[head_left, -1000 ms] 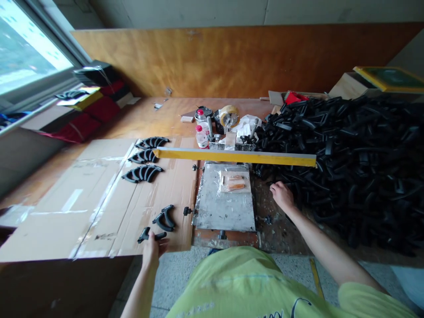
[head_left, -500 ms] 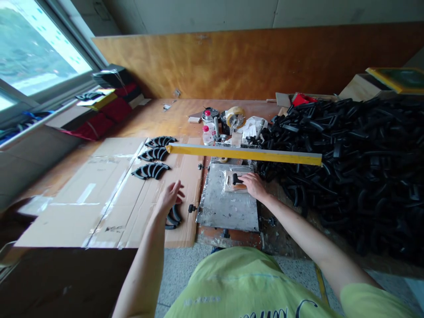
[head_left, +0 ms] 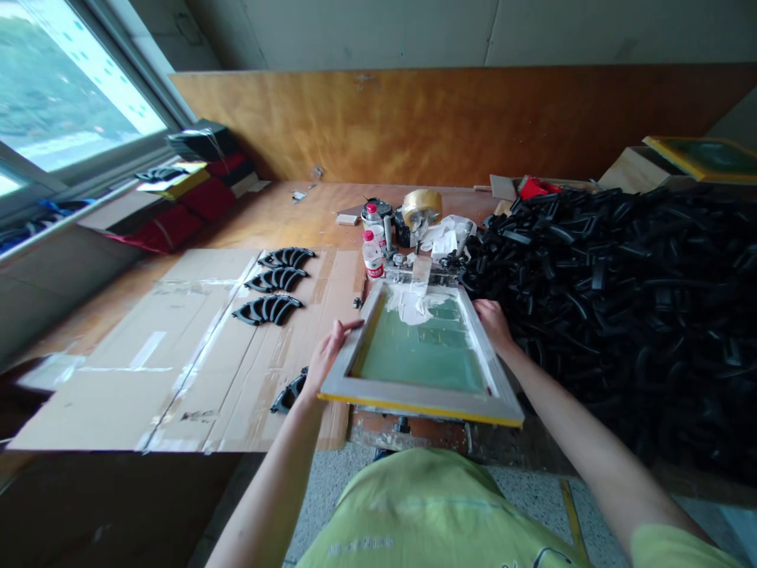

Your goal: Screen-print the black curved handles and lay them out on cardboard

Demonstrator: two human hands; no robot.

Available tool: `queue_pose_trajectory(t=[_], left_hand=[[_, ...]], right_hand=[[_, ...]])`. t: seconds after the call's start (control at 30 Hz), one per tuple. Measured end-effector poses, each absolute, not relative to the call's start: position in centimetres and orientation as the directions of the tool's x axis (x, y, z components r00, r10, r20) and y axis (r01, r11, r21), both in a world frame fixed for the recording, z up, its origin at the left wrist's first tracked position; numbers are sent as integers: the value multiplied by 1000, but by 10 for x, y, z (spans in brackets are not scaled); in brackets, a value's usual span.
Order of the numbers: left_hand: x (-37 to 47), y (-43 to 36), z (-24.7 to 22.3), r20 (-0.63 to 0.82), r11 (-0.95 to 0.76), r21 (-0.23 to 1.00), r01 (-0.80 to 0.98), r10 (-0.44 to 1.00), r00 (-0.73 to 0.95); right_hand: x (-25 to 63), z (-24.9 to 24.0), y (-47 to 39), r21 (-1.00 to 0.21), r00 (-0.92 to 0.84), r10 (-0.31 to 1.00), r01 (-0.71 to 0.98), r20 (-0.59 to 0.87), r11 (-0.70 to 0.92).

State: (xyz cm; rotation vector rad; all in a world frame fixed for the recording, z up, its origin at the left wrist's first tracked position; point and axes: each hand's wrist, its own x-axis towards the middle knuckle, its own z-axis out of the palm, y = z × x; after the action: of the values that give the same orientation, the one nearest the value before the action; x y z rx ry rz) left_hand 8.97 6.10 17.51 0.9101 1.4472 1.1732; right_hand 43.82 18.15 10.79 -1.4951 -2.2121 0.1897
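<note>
One frame (head_left: 423, 401) | left hand (head_left: 326, 351), right hand (head_left: 494, 323) clamped on side edges | roomy cardboard (head_left: 112, 394) leftward

Bright window (head_left: 71, 87) at your left, wooden bench (head_left: 277, 211) before you.
A brown board (head_left: 414, 118) stands along the bench's back, a grey wall (head_left: 378, 35) behind it; below you, speckled floor (head_left: 516, 491) bears a yellow stripe (head_left: 572, 517).

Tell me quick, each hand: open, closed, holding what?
Left hand: at the left edge of the screen frame; grip cannot be told.
Right hand: at its right edge, partly hidden; cannot tell.
</note>
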Motion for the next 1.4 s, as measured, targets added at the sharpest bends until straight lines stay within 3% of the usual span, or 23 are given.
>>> queue_pose_trajectory(t=[0.1,0.17,0.37,0.53,0.63,0.77,0.9,1.0,1.07,1.2,1.3,1.4], left_hand=[[88,39,130,-358,358,933,-33,919,-164],[90,33,104,-361,362,932,-28,916,-175],[90,36,67,-362,368,930,-10,907,-216],[90,35,70,-375,379,925,-26,900,-220],[91,34,74,-375,378,925,-28,901,-219],[90,33,76,-374,377,926,-25,904,-206],[89,34,74,-385,389,921,-11,907,-170],[91,34,81,-392,397,918,-9,903,-174],[91,33,94,-413,418,909,-8,894,-175],[88,33,136,-408,407,913,-38,902,-139],[87,43,170,-363,352,930,-111,924,-116],[92,68,200,-162,119,969,-218,968,-190]], right_hand=[[421,135,211,-385,-243,861,817,448,430],[386,148,226,-346,-331,813,780,479,521],[320,142,217,-200,-524,847,823,96,532],[350,136,184,-213,-800,588,558,115,802],[357,144,186,-258,-858,505,469,92,845],[346,136,185,-229,-727,642,600,244,766],[353,116,163,-199,-767,546,508,338,838],[358,119,166,-272,-782,527,456,333,848],[351,129,184,-337,-726,609,513,320,789],[338,158,237,-393,-493,816,716,303,578],[364,171,265,-422,-298,878,788,374,447],[411,160,267,-522,-23,916,816,401,249]])
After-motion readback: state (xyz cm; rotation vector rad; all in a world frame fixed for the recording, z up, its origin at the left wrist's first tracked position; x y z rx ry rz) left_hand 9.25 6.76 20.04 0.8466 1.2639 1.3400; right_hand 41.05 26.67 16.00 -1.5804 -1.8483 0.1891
